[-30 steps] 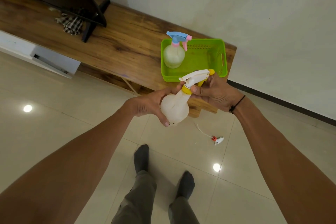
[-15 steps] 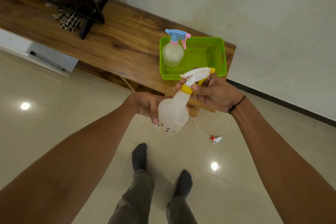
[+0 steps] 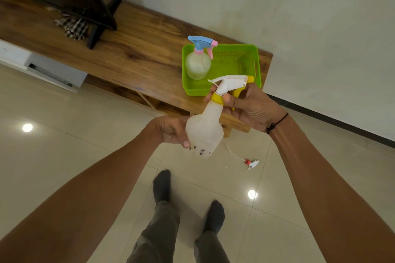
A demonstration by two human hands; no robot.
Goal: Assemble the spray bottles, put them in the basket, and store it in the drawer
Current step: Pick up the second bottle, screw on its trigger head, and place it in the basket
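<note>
I hold a translucent white spray bottle (image 3: 204,130) tilted in front of me. My left hand (image 3: 171,131) grips its round body from the left. My right hand (image 3: 249,105) pinches the yellow collar (image 3: 216,98) under the white and yellow trigger head (image 3: 232,83). A green plastic basket (image 3: 255,64) sits on the right end of the wooden cabinet top (image 3: 128,49). Inside it, at the left, a second bottle with a blue and pink trigger head (image 3: 197,64) stands upright.
A loose white and red trigger head with its tube (image 3: 251,163) lies on the tiled floor below my right hand. A white drawer front (image 3: 49,72) shows at the cabinet's left. A checked cloth (image 3: 73,26) and a black stand (image 3: 100,10) are on the cabinet top.
The bottle has tipped so its neck points up and right; my left hand has shifted to the side of the body, and my right hand stays on the collar.
</note>
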